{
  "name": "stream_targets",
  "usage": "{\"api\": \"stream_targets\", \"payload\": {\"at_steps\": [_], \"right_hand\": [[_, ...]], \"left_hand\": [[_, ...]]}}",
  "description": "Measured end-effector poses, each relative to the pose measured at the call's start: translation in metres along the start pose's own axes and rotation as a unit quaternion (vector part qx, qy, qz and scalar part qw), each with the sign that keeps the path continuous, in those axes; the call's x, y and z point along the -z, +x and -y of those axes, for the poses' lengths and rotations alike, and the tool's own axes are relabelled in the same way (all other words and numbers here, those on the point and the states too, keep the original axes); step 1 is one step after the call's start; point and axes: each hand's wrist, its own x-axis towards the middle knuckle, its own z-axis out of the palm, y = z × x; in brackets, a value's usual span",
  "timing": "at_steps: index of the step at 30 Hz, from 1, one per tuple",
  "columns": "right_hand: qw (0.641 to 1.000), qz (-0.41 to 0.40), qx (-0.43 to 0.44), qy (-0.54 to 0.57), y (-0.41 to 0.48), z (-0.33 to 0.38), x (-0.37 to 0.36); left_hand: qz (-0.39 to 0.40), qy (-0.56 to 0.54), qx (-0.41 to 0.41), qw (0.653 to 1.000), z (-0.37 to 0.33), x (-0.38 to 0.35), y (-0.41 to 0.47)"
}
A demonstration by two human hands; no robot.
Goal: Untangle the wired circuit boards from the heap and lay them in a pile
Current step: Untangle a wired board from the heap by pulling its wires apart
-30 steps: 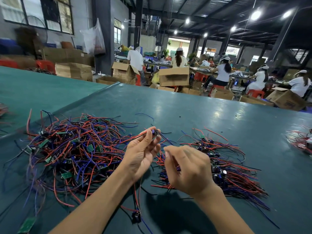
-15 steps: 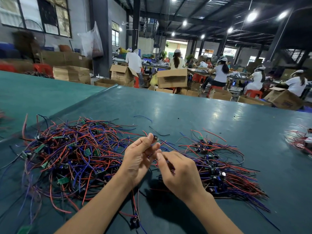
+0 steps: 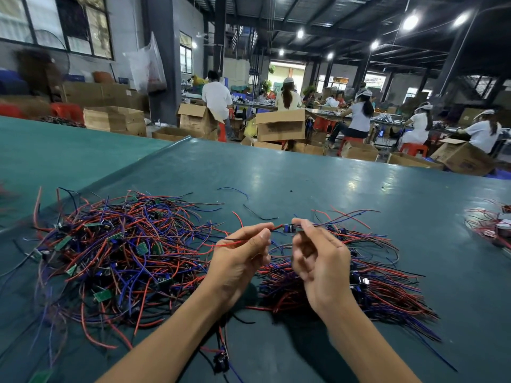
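I can read nothing from here; the print on the cardboard boxes (image 3: 280, 131) is too blurred.

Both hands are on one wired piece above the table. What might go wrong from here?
The left hand pinches the red wire and the right hand pinches the blue component; pulling them apart may strain the joint. That wire seems to trail into the tangled heap, so lifting might drag others along. The black part lying beside the left forearm could get swept away.
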Motion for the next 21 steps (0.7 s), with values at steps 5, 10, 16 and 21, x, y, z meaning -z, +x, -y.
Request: {"api": "stream_targets", "payload": {"at_steps": [5, 10, 16, 21], "right_hand": [[0.991, -0.098, 0.088, 0.03, 0.019, 0.023, 0.027], [0.944, -0.279, 0.175, -0.03, 0.041, 0.041, 0.06], [0.845, -0.442, 0.177, -0.242, 0.051, 0.047, 0.097], [0.795, -0.521, 0.142, -0.277, 0.056, 0.04, 0.12]], "left_hand": [[-0.004, -0.008, 0.008, 1.0, 0.0, 0.001, 0.003], [0.029, 0.112, 0.049, 0.992, 0.007, -0.004, -0.005], [0.017, 0.333, 0.012, 0.943, 0.018, -0.007, -0.01], [-0.01, 0.46, -0.035, 0.887, 0.023, -0.005, -0.012]]}}
